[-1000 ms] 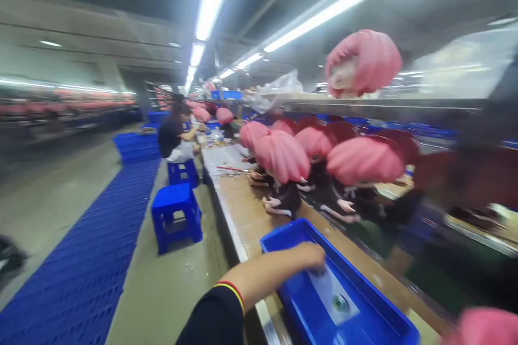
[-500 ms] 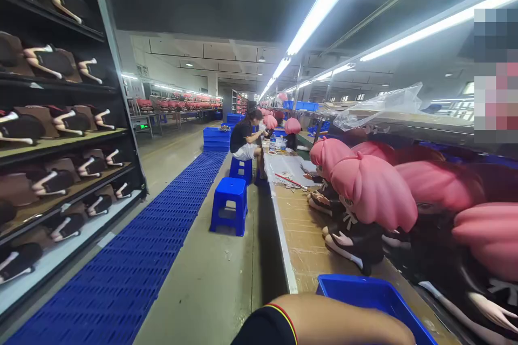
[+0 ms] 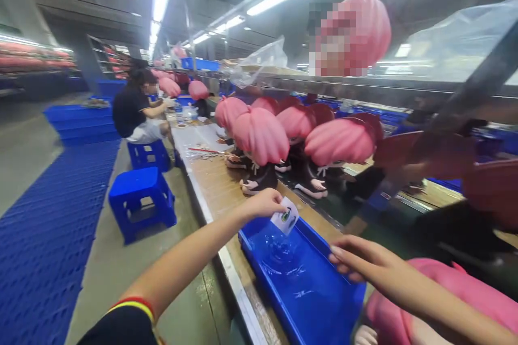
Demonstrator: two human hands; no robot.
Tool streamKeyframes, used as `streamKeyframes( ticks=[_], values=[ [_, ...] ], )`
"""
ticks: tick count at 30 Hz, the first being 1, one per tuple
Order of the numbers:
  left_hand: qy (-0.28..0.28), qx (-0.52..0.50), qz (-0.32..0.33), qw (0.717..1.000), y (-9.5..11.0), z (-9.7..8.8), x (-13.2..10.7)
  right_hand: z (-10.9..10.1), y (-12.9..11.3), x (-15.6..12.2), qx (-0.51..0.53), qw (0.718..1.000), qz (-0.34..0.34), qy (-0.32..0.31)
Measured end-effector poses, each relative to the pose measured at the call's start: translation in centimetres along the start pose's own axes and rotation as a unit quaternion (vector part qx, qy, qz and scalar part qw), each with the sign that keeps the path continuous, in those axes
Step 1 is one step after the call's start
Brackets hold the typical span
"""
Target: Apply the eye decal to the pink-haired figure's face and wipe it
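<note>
Bench (image 3: 214, 183) runs under the tray (image 3: 315, 241) and on past it. Pink-haired figures (image 3: 261, 135) crowd beyond the tray's far end; another pink head (image 3: 384, 304) lies right of the near end. Tray is blue, water (image 3: 279, 250) inside, rippled toward the far end. Left hand (image 3: 265, 204) above that end, thumb and fingers pinching the sheet (image 3: 285, 218) by its edge. Right hand (image 3: 356, 257) over the tray's right rim, fingers loosely parted, nothing seen in it. Sheet small, white, eye-printed, clear of the water. My read: wetting step. Next move calls for a light edge grip, print untouched, right hand ready to steady.
</note>
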State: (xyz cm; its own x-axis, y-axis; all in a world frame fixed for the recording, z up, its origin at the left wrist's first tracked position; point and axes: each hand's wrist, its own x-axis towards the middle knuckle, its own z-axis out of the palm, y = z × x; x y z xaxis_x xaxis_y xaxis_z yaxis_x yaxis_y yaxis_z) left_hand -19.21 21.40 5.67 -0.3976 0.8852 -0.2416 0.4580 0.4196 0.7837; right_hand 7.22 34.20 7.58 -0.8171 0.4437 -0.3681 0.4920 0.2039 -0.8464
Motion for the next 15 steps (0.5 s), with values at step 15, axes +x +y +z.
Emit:
streamKeyframes(
  ticks=[15],
  values=[
    [-0.094, -0.388, -0.011, 0.917, -0.2, -1.0, -3.4, 4.6, 0.4, 5.0, 0.332, 0.942, 0.045, 0.006]
  ],
)
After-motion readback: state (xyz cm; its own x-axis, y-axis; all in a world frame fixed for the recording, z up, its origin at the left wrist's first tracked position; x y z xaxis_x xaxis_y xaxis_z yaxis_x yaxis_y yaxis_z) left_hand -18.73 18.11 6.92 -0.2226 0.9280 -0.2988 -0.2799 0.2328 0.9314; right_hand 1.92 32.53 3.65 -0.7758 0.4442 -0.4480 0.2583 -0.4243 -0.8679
